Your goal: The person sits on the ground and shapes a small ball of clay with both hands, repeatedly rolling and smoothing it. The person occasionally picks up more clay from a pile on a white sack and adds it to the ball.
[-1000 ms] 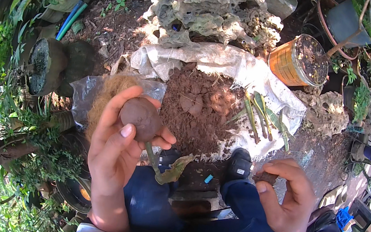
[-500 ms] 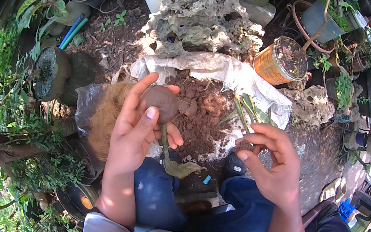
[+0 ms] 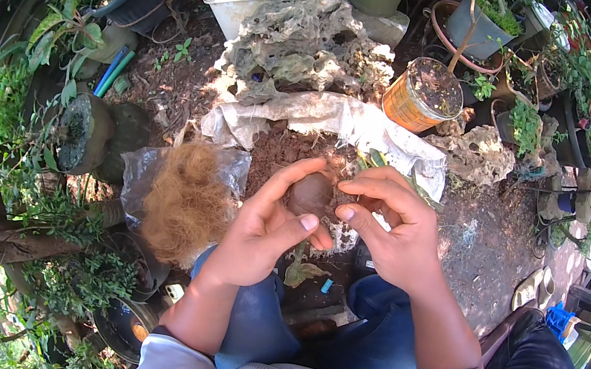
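Your hands meet over the soil heap, at the centre of a ring of pots and rock.

Your left hand (image 3: 267, 231) and right hand (image 3: 390, 229) close around a brown rounded soil ball (image 3: 312, 194), above brown loose soil (image 3: 281, 152) lying on a white crumpled plastic sheet (image 3: 339, 117). At 9 o'clock lies a tan fibre clump (image 3: 186, 201) on clear plastic; at 12 a grey craggy rock (image 3: 300, 47); at 1 an orange soil-filled can (image 3: 423, 95).
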Available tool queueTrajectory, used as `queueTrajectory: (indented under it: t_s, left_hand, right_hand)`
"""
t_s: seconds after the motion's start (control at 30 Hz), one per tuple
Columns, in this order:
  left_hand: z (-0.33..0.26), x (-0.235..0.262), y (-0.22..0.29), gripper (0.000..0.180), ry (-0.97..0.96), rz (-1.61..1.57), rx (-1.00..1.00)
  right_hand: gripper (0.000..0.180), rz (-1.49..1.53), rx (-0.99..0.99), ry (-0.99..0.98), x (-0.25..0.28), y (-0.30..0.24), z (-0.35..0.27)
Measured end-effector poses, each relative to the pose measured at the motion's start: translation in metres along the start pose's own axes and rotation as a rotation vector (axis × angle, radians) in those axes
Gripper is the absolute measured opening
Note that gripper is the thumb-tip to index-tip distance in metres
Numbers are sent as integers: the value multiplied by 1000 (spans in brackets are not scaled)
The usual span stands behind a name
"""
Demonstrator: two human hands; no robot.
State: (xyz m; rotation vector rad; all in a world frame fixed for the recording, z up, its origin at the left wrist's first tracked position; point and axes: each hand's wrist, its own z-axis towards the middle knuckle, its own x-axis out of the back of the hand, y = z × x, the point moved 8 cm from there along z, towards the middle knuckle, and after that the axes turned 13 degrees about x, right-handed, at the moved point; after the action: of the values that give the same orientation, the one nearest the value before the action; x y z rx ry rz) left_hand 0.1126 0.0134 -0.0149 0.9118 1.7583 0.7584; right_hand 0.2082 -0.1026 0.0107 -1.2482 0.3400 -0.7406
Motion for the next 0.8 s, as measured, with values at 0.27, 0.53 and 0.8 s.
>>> queueTrajectory:
  t_s: [0.27,0.53,0.8]
  left_hand:
    - [1,-5,-6,52,36,99,3]
    - [0,-9,-8,44,43,177,-11]
    - [0,-12,-12,42,54,111,12]
  right_hand:
    - [24,-33,-10,57,-1,-5,-1]
    - [24,-53,76,12,1,-9,-3]
    - [25,-37,119,-1,3,-10,-5]
